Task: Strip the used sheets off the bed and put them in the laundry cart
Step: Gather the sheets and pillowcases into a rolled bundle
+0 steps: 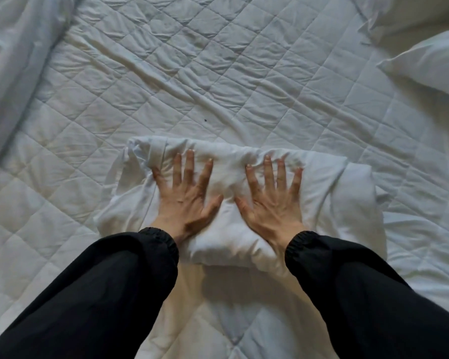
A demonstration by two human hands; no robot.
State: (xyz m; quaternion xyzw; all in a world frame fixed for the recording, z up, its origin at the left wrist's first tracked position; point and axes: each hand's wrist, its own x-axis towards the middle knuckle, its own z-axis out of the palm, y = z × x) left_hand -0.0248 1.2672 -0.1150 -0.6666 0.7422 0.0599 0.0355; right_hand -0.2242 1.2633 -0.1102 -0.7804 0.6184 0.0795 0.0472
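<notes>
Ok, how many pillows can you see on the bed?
2. The far pillow is in the top right corner; the near pillow lies just below it at the right edge. Both are cropped, and others may lie out of view.

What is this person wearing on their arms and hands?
The left sleeve and right sleeve are loose, black and long, each with a gathered elastic cuff. The left hand and right hand are bare, no gloves.
</notes>
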